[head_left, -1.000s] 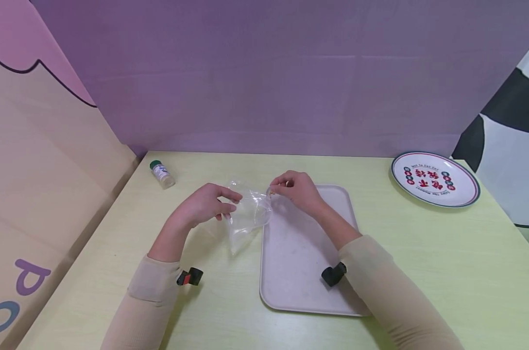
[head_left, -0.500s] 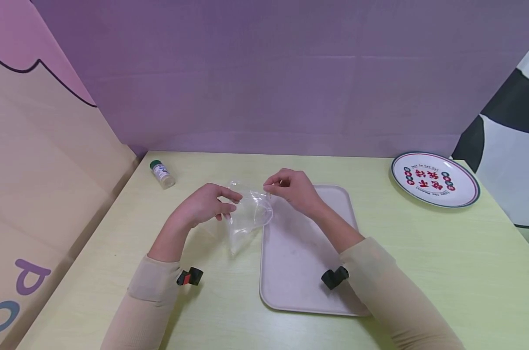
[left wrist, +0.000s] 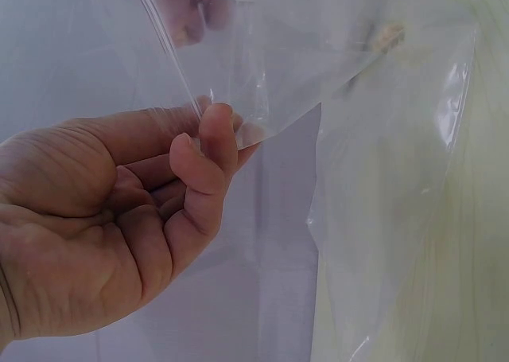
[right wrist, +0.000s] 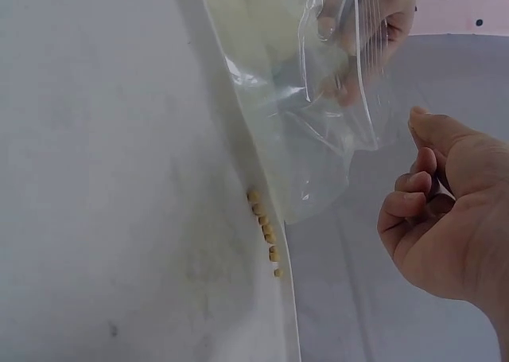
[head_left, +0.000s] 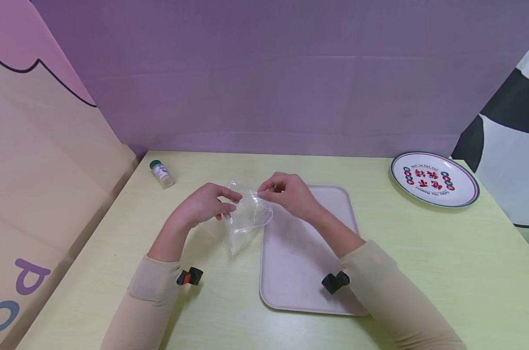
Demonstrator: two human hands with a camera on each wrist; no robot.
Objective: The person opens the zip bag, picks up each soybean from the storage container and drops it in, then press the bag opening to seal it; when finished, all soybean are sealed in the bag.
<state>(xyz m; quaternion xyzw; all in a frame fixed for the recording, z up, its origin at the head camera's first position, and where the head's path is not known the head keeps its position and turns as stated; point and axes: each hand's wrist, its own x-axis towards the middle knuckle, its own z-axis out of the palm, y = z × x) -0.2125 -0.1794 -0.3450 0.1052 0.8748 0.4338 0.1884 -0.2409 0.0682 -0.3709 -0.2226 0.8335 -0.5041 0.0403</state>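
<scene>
A clear plastic zip bag [head_left: 248,216] hangs over the table beside the tray's upper left side. My left hand [head_left: 203,205] holds it by its zip end, with fingers showing through the film in the right wrist view. The thumb and forefinger of my right hand [head_left: 296,195] come together right at the bag's edge; I cannot tell whether they pinch the film. In the right wrist view several small yellow kernel-like pieces [right wrist: 267,231] lie in a row along the rim of the pale tray [head_left: 299,282]. My right hand hides them in the head view.
A small bottle with a green cap [head_left: 162,174] lies on its side at the back left. An oval plate with red lettering [head_left: 435,192] sits at the back right. A purple backdrop [head_left: 264,97] stands behind the table [head_left: 443,272].
My right hand has shifted left, from over the tray's upper left corner onto the bag's edge. Something small and orange below its fingertips is now covered. The left hand stays still.
</scene>
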